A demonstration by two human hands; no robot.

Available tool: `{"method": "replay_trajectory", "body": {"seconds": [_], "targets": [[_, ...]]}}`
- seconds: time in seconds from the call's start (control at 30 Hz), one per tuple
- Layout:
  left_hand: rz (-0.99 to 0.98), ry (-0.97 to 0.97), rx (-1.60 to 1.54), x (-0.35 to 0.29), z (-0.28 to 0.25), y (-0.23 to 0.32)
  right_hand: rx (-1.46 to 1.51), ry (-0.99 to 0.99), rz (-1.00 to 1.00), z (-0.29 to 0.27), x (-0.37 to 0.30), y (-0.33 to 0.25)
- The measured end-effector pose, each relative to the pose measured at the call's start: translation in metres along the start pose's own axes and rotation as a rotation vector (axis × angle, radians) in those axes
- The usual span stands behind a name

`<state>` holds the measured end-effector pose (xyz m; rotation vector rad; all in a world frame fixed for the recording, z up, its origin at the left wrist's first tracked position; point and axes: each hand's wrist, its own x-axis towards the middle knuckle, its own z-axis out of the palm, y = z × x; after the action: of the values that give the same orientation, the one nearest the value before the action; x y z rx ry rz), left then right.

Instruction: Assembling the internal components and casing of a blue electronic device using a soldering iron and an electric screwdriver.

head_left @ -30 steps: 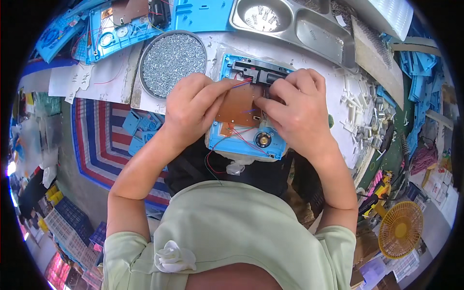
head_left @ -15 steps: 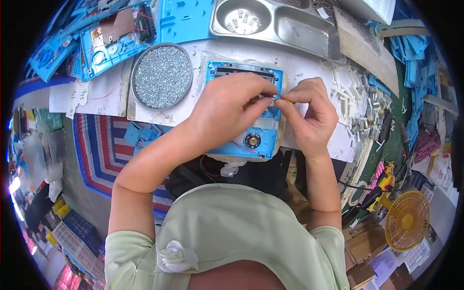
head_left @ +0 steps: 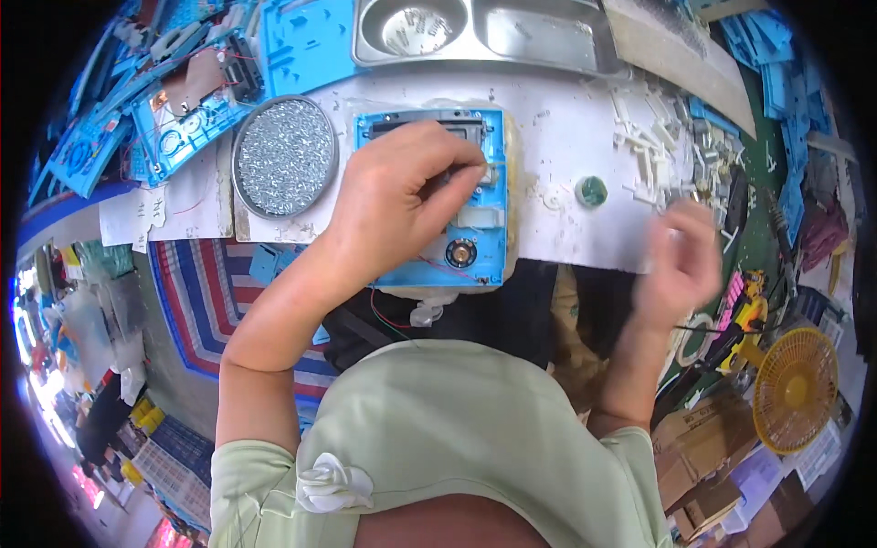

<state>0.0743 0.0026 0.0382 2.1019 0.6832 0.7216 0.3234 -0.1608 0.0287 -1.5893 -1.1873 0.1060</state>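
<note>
A blue plastic casing [head_left: 496,239] lies in front of me on a pale pad, with a small round speaker [head_left: 461,253] and a white rectangular part [head_left: 480,217] in it. My left hand [head_left: 393,196] is over the casing, thumb and fingertips pinched together near its right side; whatever they hold is too small to make out. Away to the right, my right hand [head_left: 685,260] is smeared by motion near the table's right edge and several metal cylinders, so its fingers cannot be read. Thin wires hang from the casing's near edge.
A round dish of small screws [head_left: 285,155] stands left. Behind are a steel compartment tray [head_left: 548,57] and stacked blue casings [head_left: 187,119]. To the right are a small green-topped round thing [head_left: 591,192], white plastic pieces [head_left: 650,151] and a yellow fan [head_left: 795,391].
My right hand has left the casing and moved right, toward the table's edge. My left hand stays pinched over the casing. The whole view has shifted slightly.
</note>
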Motion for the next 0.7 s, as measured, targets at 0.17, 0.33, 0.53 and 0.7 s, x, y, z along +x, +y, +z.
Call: {"method": "replay_trajectory", "body": {"seconds": [0.17, 0.33, 0.53, 0.7], "targets": [[0.186, 0.054, 0.21, -0.002, 0.002, -0.001, 0.266, 0.628, 0.506, -0.13, -0.026, 0.042], [0.227, 0.075, 0.339, -0.002, 0.004, -0.001, 0.35, 0.773, 0.497, -0.181, -0.01, 0.109], [0.125, 0.089, 0.348, -0.004, 0.015, -0.004, 0.154, 0.739, 0.418, -0.194, 0.036, 0.116], [0.089, 0.109, 0.334, -0.007, 0.019, -0.009, 0.245, 1.008, 0.279, -0.199, 0.003, 0.061]]}}
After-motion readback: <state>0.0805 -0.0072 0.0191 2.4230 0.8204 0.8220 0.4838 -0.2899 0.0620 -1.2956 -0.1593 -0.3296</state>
